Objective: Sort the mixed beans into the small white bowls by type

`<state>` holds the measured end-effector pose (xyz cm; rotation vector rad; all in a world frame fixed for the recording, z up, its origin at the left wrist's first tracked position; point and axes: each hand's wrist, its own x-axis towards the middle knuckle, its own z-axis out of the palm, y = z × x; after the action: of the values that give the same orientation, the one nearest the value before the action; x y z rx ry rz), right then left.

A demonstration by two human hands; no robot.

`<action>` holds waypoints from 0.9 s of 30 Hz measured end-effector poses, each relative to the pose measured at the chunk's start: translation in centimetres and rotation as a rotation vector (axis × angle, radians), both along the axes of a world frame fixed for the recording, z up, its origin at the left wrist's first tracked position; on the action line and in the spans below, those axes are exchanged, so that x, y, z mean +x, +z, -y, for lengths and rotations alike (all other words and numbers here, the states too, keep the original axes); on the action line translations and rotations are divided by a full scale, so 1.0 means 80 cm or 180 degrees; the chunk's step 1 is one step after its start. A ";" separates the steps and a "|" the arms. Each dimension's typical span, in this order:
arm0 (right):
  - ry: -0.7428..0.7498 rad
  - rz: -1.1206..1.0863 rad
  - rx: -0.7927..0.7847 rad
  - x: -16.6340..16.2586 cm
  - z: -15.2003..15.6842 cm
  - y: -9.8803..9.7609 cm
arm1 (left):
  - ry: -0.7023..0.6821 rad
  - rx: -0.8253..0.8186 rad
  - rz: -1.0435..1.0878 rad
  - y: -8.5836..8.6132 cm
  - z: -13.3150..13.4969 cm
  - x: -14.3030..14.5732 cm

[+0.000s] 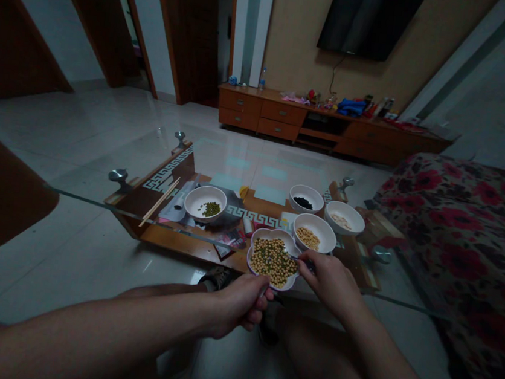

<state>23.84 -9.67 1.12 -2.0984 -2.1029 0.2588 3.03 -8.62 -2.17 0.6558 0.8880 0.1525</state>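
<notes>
A flower-shaped white dish full of mixed yellow and green beans stands at the near edge of the glass table. My left hand is curled at the dish's near rim, fingers closed on its edge. My right hand sits at the dish's right side, fingers pinched on a thin dark tool that reaches over the beans; I cannot name it. A white bowl of yellow beans stands just behind the dish.
A white bowl with a few green beans stands at the left, with a pair of chopsticks beside it. Bowls of black beans and pale beans stand at the back right. A floral sofa lies right.
</notes>
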 end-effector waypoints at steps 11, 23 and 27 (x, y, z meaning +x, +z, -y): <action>0.0086 -0.0139 0.0039 0.003 -0.002 -0.005 | 0.0012 0.0028 -0.0024 -0.002 0.001 0.000; 0.0120 -0.0320 0.0448 0.004 0.000 -0.001 | -0.0017 -0.0006 0.0015 0.003 0.001 -0.001; -0.0371 -0.0291 0.1143 0.011 -0.002 0.002 | -0.0019 -0.0001 -0.0004 0.000 0.000 -0.001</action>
<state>24.71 -9.52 1.29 -1.9451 -1.8087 -0.0363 2.98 -8.66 -2.19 0.6583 0.8872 0.1467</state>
